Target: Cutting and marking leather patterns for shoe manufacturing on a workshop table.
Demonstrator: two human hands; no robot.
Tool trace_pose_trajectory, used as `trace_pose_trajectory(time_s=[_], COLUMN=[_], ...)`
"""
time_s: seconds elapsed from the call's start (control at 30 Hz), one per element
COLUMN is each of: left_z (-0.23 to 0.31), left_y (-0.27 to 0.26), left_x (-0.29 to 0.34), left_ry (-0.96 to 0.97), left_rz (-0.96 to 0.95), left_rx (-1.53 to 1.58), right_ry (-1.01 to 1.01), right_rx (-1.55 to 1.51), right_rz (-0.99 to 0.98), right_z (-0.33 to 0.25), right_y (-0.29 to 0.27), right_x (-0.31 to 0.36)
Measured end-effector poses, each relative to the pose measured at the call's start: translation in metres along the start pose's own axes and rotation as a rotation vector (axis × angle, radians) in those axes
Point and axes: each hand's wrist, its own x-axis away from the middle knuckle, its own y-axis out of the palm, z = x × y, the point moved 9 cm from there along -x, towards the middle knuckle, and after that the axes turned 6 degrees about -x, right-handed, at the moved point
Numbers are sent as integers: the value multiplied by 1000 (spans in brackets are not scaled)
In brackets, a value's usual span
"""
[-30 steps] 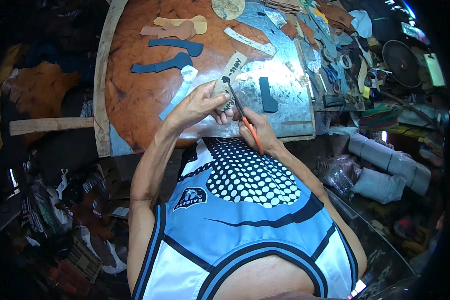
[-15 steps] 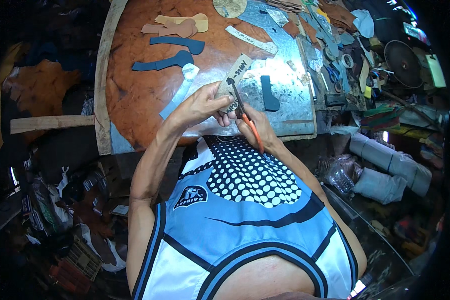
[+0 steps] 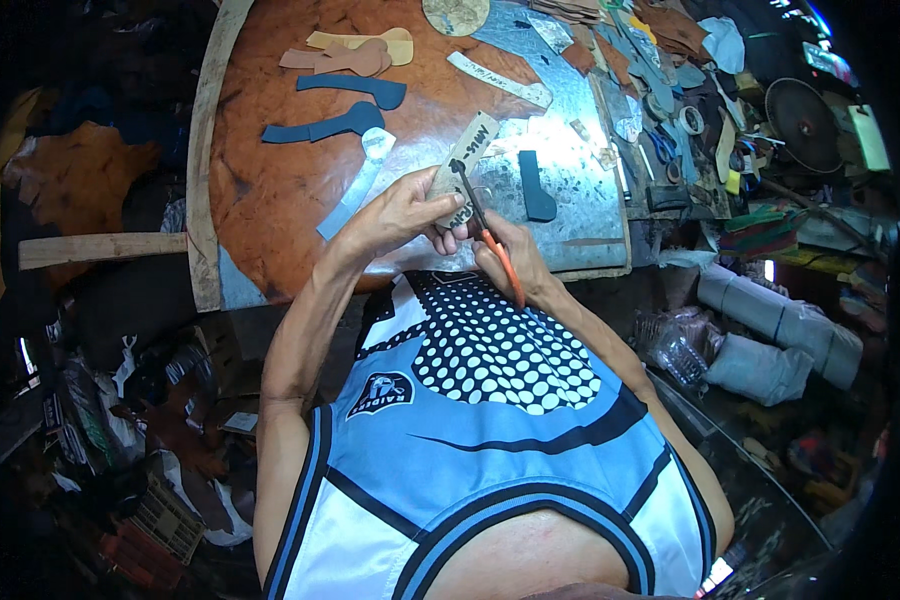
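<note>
My left hand (image 3: 402, 212) is up in front of my chest, with the arm bent and coming in from about 7 o'clock. Its fingers are curled and the thumb presses down on a long tan pattern card (image 3: 463, 165). The card sticks up from my hand toward 1 o'clock, out over the table.

My right hand (image 3: 510, 258) comes in from about 4 o'clock. It is closed tight around scissors with orange handles (image 3: 488, 232). The dark blades point up toward 11 o'clock and lie across the card. I cannot tell if the blades are open or shut. My two hands touch each other just below the card.

Past my hands is the work table, with a brown leather sheet (image 3: 270, 160) at 11 o'clock and a shiny metal sheet (image 3: 580, 200) at 1 o'clock. A small dark cut piece (image 3: 536, 187) lies on the metal, just right of the card. Two dark blue cut shapes (image 3: 330, 122) lie on the leather at 11 o'clock, well away from my hands.
</note>
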Motion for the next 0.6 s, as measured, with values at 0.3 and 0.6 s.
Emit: trace_pose_trajectory(time_s=[0.3,0.6], left_z=[-1,1], left_y=[2,-3], left_x=[-2,-8], left_ry=[7,-6], left_rz=[-1,50], left_rx=[-3,26], right_ry=[-39,66], right_rx=[-2,83], right_rz=[14,-210], right_z=[-1,11], right_y=[-2,-9], right_x=[2,17])
